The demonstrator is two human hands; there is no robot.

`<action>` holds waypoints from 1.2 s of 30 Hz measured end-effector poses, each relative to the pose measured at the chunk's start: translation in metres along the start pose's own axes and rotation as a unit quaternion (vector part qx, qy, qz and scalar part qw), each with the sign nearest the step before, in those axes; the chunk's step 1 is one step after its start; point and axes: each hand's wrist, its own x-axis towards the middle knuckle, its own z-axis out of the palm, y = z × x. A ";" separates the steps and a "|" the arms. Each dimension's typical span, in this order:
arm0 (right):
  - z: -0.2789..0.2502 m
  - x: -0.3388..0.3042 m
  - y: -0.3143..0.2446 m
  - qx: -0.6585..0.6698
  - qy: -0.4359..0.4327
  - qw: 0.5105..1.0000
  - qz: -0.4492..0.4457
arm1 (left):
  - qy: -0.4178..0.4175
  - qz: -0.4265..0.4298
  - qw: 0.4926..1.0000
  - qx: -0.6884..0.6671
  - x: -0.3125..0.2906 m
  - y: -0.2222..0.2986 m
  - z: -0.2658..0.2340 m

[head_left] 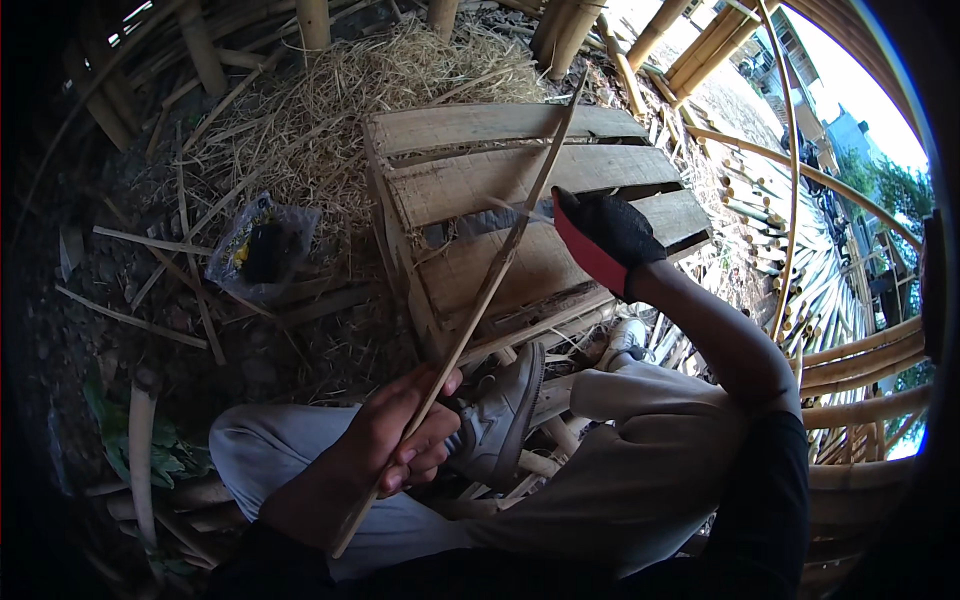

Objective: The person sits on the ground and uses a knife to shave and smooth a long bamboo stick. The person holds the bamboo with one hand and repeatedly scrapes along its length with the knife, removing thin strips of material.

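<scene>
My left hand, bare, is wrapped round the lower part of a long split bamboo strip. The strip slants up and to the right, across a slatted wooden crate, with its lower end over my lap. On my right hand is a black and red glove, its fingers closed. A thin, blurred blade sticks out from this hand toward the strip and looks like a knife's; its handle is hidden in the glove. From this view I cannot tell whether the blade touches the strip.
Straw and shavings lie heaped behind the crate. To the left, a clear plastic bag with dark and yellow contents rests among loose strips. Bamboo poles stand along the right, with many cut pieces on the ground beyond the crate.
</scene>
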 end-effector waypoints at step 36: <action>-0.016 -0.047 -0.054 -0.015 -0.133 0.990 -0.047 | 0.047 0.024 0.997 0.053 -0.006 -0.004 0.016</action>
